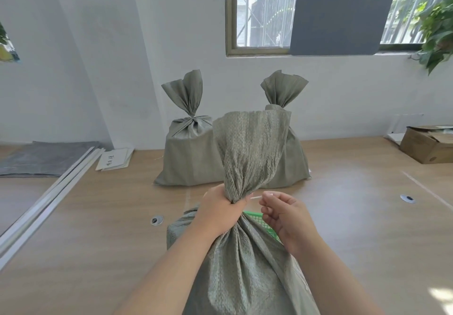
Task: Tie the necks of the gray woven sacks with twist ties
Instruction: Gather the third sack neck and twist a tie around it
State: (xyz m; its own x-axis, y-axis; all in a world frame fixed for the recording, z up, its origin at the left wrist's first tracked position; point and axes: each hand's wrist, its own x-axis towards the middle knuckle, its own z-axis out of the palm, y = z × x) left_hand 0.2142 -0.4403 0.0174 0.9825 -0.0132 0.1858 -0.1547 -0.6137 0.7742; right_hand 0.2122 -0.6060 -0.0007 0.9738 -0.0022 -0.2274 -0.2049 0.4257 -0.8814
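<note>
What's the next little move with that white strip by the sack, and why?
Probably loop the twist tie around the neck of the near sack, just above the left hand. That hand's grip holds the neck bunched, the right hand pinches the tie beside it, and the tie looks not yet wrapped round.

1. Of the person, only two hands and two forearms are in view; the upper arms and the rest of the body lie outside the picture.
2. The left hand (pixel 220 213) is bare, with smooth knuckles.
3. The right hand (pixel 286 219) is bare too; one fingertip (pixel 267 195) shows a short, pale nail.
4. The left forearm (pixel 171 273) is uncovered from the wrist to the bottom edge of the picture.
5. The right forearm (pixel 326 270) is uncovered over the same stretch.
</note>
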